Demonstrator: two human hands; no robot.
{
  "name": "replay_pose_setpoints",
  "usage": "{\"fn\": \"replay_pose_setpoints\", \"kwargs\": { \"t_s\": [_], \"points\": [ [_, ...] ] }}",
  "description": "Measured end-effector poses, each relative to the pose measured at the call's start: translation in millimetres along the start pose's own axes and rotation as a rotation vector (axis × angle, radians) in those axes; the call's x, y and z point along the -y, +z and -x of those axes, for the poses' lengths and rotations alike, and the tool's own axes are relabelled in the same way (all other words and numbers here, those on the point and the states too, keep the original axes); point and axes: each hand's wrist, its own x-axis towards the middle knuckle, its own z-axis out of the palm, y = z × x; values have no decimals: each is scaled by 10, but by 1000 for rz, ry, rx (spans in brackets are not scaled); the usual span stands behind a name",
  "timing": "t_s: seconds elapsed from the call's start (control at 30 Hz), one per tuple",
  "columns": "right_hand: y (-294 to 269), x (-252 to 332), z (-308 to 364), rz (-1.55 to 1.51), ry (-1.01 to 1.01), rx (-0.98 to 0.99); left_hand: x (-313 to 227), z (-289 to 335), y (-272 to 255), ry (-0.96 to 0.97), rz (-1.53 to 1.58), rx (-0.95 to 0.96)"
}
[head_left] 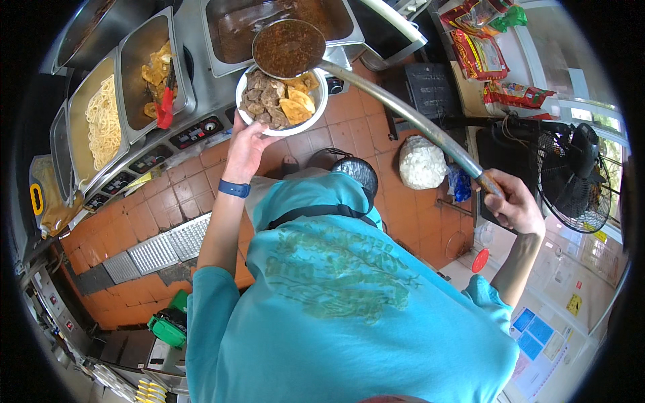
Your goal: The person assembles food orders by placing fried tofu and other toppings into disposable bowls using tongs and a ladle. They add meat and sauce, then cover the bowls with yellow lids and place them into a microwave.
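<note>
Overhead, one ladle (289,47) (full), one bowl (282,101), two hands.

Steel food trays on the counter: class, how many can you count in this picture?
4: a steel tray of brown broth at top centre, one of yellow pieces, one of pale noodles, and one top left. Others may be hidden at the rim.

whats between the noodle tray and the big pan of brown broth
In the head view, a steel tray holding yellowish food pieces and red tongs lies between the noodle tray and the broth pan.
</note>
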Motion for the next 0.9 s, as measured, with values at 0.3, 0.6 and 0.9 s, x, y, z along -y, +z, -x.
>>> {"fn": "replay_pose_setpoints", "kwargs": {
  "t_s": [0.3, 0.6, 0.9],
  "points": [
    [82, -166, 96, 230, -165, -37, -30, 136, 28, 10, -25, -13],
    [96, -368, 19, 397, -182, -166, 52, 127, 6, 13, -37, -22],
    [73, -301, 25, 383, -79, -220, 68, 98, -15, -5, -24, -34]
  ]
}}
